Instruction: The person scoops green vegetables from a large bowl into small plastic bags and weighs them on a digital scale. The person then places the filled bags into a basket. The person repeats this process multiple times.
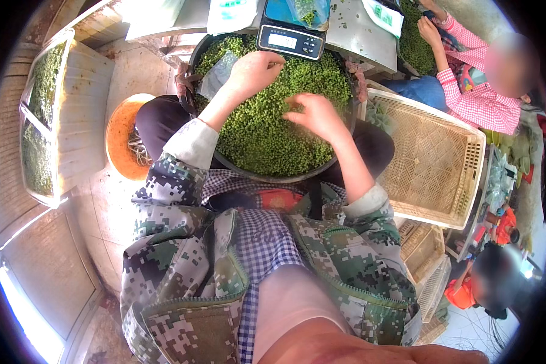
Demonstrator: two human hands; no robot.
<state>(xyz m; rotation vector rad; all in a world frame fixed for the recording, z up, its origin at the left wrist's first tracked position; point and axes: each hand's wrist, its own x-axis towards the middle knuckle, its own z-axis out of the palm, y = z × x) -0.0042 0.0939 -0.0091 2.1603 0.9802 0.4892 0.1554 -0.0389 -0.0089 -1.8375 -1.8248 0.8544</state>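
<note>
A round dark tub [273, 178] full of small green peppercorn-like berries [273, 132] stands between the person's knees. My left hand [257, 73] is over the upper part of the berries, just below a digital scale [291, 42]; its fingers are curled, and whether they pinch anything cannot be told. Below and left of that hand, a clear plastic bag [218, 75] lies on the berries. My right hand [311, 113] hovers over the right half of the tub, fingers apart and bent, with nothing visible in it. On the scale's blue pan rests a clear bag [307, 13] holding some green berries.
White printed bags [232, 16] lie on the metal table [361, 34]. An orange basin [123, 136] stands left, a cream plastic crate [427, 159] right. Another person [477, 86] in a checked shirt works at a second tub, upper right. More people appear at lower right.
</note>
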